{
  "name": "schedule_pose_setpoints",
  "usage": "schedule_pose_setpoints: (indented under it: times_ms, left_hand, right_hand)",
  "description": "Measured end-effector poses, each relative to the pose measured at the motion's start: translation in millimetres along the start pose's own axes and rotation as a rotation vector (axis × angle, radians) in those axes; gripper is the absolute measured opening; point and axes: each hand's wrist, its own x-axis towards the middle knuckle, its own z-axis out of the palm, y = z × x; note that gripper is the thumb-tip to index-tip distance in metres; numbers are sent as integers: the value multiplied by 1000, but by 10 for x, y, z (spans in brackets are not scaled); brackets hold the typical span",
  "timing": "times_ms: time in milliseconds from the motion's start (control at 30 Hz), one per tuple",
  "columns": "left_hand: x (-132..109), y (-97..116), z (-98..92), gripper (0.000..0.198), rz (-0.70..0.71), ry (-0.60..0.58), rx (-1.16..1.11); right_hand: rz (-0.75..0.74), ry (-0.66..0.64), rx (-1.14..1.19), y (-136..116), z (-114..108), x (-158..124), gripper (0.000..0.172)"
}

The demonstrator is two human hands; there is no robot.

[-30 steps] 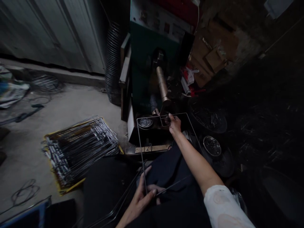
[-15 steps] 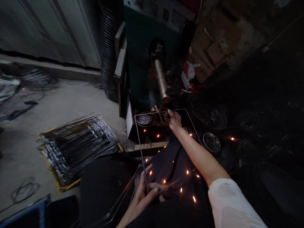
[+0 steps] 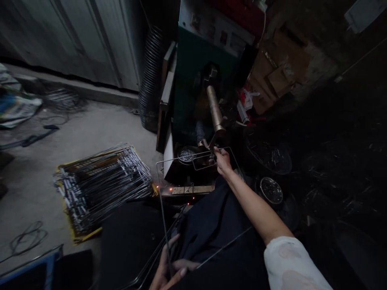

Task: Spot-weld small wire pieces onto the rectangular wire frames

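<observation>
A large rectangular wire frame [image 3: 161, 193] stretches across my lap, one long side running from the machine toward me. My left hand [image 3: 171, 268] is closed on its near end, the wire passing between thumb and fingers. At the far side, my right hand [image 3: 223, 162] pinches the frame together with a smaller bent wire loop [image 3: 199, 168]. Just beyond the right fingers is the thick copper-coloured arm [image 3: 214, 108] of a spot welder [image 3: 190, 56], with its lower electrode [image 3: 203, 143] beneath. The fingertips of my right hand are partly dark and hard to make out.
Left on the floor, a yellow crate [image 3: 71, 225] is piled with bent wires [image 3: 105, 185]. A dish of small metal parts [image 3: 186, 154] sits below the electrodes, another bowl [image 3: 271, 190] by my right forearm. Cardboard [image 3: 273, 78] leans at the back; a few sparks fall near a wooden strip [image 3: 193, 189].
Most of the bright sparks over my lap have gone. The wire frame has shifted left and toward me, away from the electrode tips, and both hands still hold it. The view has tilted slightly.
</observation>
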Motion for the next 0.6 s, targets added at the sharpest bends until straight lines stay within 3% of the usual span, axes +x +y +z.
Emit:
schedule_pose_setpoints:
  times_ms: [133, 300, 433, 533, 600]
  left_hand:
    - [-49, 118, 144, 121, 100, 126, 41]
    - [-111, 334, 239, 103, 87, 102, 53]
    - [-154, 429, 259, 101, 32, 118, 80]
    - [-172, 450, 249, 99, 3, 131, 106]
    - [-180, 457, 233, 96, -17, 136, 128]
  right_hand:
    - [-6, -26, 9, -42, 52, 24, 34]
    - [2, -24, 11, -70, 85, 89, 32]
    - [68, -58, -22, -95, 91, 85, 27]
    - [153, -150, -85, -225, -39, 28, 26]
    - [121, -190, -158, -377, -286, -12, 23]
